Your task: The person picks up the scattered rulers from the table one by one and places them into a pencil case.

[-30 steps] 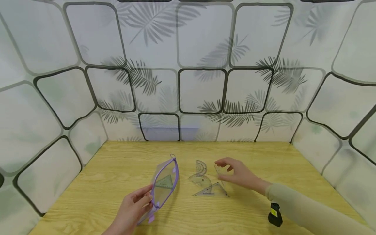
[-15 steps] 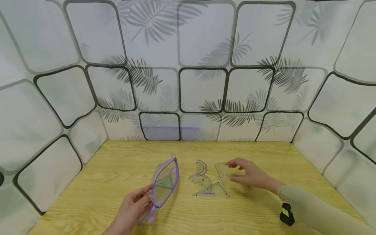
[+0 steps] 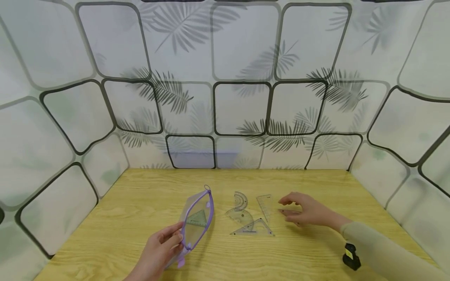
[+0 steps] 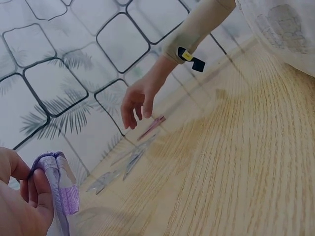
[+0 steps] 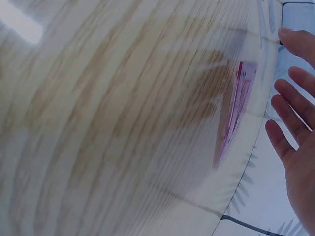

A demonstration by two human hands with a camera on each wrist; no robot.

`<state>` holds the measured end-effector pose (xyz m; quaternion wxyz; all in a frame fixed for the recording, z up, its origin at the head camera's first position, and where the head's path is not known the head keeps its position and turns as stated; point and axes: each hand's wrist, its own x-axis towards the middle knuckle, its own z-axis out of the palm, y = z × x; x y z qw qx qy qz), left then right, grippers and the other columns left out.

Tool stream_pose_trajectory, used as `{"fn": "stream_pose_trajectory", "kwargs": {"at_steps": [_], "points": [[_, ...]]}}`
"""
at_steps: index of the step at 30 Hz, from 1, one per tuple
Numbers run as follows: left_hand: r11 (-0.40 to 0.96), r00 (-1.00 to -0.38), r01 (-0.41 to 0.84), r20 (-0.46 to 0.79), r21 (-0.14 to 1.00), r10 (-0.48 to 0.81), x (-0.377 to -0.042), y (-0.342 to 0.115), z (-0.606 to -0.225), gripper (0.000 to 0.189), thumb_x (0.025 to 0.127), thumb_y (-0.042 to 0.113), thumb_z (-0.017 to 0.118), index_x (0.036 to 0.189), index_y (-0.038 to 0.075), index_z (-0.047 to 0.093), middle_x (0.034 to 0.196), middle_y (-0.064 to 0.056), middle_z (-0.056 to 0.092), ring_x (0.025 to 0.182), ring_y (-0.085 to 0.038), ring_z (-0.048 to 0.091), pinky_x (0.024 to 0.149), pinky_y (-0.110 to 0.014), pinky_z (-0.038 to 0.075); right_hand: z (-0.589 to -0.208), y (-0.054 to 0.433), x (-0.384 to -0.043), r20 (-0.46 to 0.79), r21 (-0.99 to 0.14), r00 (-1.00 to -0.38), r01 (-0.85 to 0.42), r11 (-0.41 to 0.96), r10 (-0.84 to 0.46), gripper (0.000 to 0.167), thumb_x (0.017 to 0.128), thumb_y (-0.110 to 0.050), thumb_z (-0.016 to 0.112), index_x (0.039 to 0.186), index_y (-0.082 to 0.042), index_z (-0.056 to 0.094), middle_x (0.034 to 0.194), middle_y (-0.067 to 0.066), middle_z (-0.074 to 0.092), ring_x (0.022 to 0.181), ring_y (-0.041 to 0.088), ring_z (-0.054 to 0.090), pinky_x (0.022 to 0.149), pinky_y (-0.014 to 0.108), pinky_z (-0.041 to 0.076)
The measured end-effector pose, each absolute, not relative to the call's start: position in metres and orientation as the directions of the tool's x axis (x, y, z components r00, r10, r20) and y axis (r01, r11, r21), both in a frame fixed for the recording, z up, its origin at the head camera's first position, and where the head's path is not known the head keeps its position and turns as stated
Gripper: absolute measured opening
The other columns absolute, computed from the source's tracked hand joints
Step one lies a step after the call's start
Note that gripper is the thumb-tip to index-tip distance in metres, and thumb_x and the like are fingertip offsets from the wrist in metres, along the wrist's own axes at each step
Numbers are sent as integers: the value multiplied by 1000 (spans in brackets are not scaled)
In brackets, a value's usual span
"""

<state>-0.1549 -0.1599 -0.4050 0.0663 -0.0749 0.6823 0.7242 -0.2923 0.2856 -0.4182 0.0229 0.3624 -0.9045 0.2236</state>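
My left hand (image 3: 158, 248) grips the near end of a see-through zip pouch (image 3: 211, 212) with purple edging. The pouch's mouth gapes, and a green set square (image 3: 197, 218) lies inside. Right of the other drawing tools, my right hand (image 3: 309, 210) hovers with loosely bent fingers, holding nothing. A pink set square (image 5: 237, 105) lies on the table below that hand, apart from the fingers in the right wrist view. Left of the hand are a small clear set square (image 3: 264, 208), a small protractor (image 3: 240, 200), a larger protractor (image 3: 241, 218) and a wider clear set square (image 3: 253, 231).
All of these tools lie on a wood-grain table (image 3: 274, 259). A patterned curtain (image 3: 242, 109) encloses its back and both sides. A black device with a yellow label (image 3: 350, 256) is worn at my right wrist.
My right hand has moved right, off the small clear set square, which now shows uncovered on the table. The left hand and pouch have stayed in place.
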Motion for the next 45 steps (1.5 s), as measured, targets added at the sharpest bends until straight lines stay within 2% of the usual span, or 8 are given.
{"fn": "stream_pose_trajectory", "kwargs": {"at_steps": [6, 14, 20, 25, 27, 33, 38, 45], "points": [[-72, -981, -193, -192, 979, 16, -155, -159, -405, 54, 97, 3, 53, 145, -13, 36, 97, 3, 56, 84, -5, 57, 75, -16, 54, -421, 296, -295, 169, -367, -738, -663, 653, -654, 43, 90, -32, 72, 125, -10, 63, 118, 4, 65, 106, 22, 62, 90, 43, 55], [-92, -979, -205, -202, 974, 41, -156, -160, -407, 56, 98, 5, 53, 147, -13, 33, 97, 5, 56, 85, -4, 57, 75, -15, 54, -421, 303, -295, 174, -328, -711, -695, 641, -682, 43, 90, -34, 73, 124, -9, 63, 115, 4, 65, 101, 20, 62, 86, 40, 56], [-95, -980, -199, -198, 975, 25, -156, -159, -407, 55, 98, 5, 54, 146, -12, 35, 98, 4, 57, 86, -5, 57, 76, -16, 54, -422, 307, -295, 168, -269, -711, -699, 663, -682, 52, 87, -41, 74, 124, -6, 62, 110, 2, 64, 97, 16, 61, 82, 37, 55], [-97, -979, -204, -202, 974, 29, -156, -159, -408, 54, 98, 4, 53, 146, -12, 35, 96, 5, 55, 84, -5, 56, 75, -16, 54, -424, 311, -294, 117, -344, -732, -664, 664, -671, 56, 85, -43, 76, 123, -4, 64, 101, 1, 59, 82, 8, 51, 65, 23, 46], [-97, -979, -206, -203, 974, 34, -156, -159, -408, 55, 98, 4, 53, 147, -13, 34, 96, 5, 55, 84, -5, 56, 76, -16, 54, -424, 313, -294, 95, -381, -738, -647, 660, -669, 54, 85, -42, 76, 123, -5, 64, 101, 2, 57, 80, 6, 46, 62, 20, 41], [-78, -976, -217, -215, 973, 35, -155, -159, -407, 56, 97, 7, 55, 146, -12, 36, 98, 2, 55, 84, -6, 56, 74, -16, 54, -426, 317, -296, 33, -436, -751, -605, 666, -660, 53, 86, -43, 75, 126, -10, 63, 109, 2, 55, 87, 5, 46, 67, 20, 42], [-74, -975, -222, -219, 972, 49, -154, -159, -407, 57, 97, 8, 55, 147, -12, 35, 101, 1, 57, 86, -7, 56, 74, -16, 53, -424, 318, -297, 8, -478, -739, -594, 647, -673, 53, 86, -40, 76, 126, -8, 63, 111, 6, 56, 88, 6, 47, 67, 21, 43], [-76, -975, -220, -219, 972, 30, -155, -158, -407, 55, 97, 6, 54, 146, -13, 36, 100, 0, 57, 86, -7, 56, 73, -17, 54, -422, 318, -297, -19, -479, -746, -578, 661, -666, 53, 86, -41, 75, 128, -11, 61, 114, 5, 55, 91, 6, 46, 68, 21, 42]]}}
